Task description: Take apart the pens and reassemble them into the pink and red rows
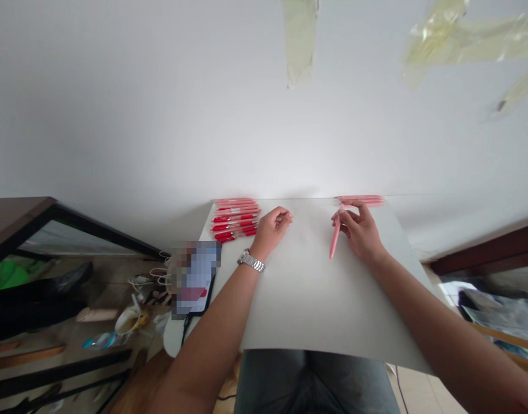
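My right hand (362, 231) is closed around a pink pen (334, 244), which points down toward me over a white sheet (315, 299) on the table. My left hand (272, 227) rests on the sheet with its fingers curled in; a silver watch (251, 261) is on its wrist. Whether it holds anything is hidden. Just left of that hand lie several red pens (235, 219) in a row. At the sheet's far right corner, beyond my right hand, lie a few pink pens (362, 200).
A phone (195, 279) with a cable lies at the table's left edge. Left of the table, a dark glass-topped table (52, 221) stands over cluttered floor with cups and cords. A white wall (203, 115) with strips of tape rises behind. More clutter lies at the right.
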`<move>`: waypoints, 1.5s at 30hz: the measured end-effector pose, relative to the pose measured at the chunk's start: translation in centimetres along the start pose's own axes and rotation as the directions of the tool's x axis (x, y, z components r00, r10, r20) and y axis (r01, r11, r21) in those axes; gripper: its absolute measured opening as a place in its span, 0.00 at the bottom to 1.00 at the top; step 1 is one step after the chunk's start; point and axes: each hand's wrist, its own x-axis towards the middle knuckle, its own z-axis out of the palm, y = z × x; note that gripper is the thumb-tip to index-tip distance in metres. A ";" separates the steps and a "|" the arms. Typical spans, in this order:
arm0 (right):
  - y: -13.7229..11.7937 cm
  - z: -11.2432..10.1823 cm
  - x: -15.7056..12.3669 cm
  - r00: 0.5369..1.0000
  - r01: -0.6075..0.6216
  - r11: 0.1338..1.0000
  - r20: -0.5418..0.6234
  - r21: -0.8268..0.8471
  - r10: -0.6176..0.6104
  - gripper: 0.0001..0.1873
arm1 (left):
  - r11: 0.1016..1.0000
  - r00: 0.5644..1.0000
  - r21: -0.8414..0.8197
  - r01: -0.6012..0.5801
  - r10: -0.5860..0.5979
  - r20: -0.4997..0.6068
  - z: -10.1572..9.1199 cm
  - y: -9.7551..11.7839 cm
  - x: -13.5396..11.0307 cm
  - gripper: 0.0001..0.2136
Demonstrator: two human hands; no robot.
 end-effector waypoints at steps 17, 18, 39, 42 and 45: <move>0.1 0.3 0.0 1.000 -0.022 0.995 -0.014 0.094 0.023 0.22 | 0.998 1.000 0.057 -0.008 0.007 0.026 -0.2 0.2 -0.1 0.14; 0.0 0.3 0.0 1.000 -0.025 0.994 -0.014 0.110 0.027 0.22 | 0.998 1.000 0.062 -0.007 0.005 0.028 -0.2 0.2 -0.1 0.14; 0.1 0.1 -0.1 1.000 -0.027 0.985 -0.004 0.171 0.028 0.22 | 0.995 0.999 0.098 -0.005 0.001 0.050 -0.2 0.1 -0.1 0.14; 0.0 0.1 -0.1 0.999 -0.032 0.986 -0.011 0.162 0.034 0.22 | 0.995 0.999 0.102 -0.005 0.000 0.049 -0.2 0.2 -0.1 0.14; -0.1 0.2 -0.1 0.998 -0.049 0.987 -0.020 0.155 0.052 0.23 | 0.988 0.999 0.156 -0.015 0.006 0.054 0.0 0.5 -0.3 0.14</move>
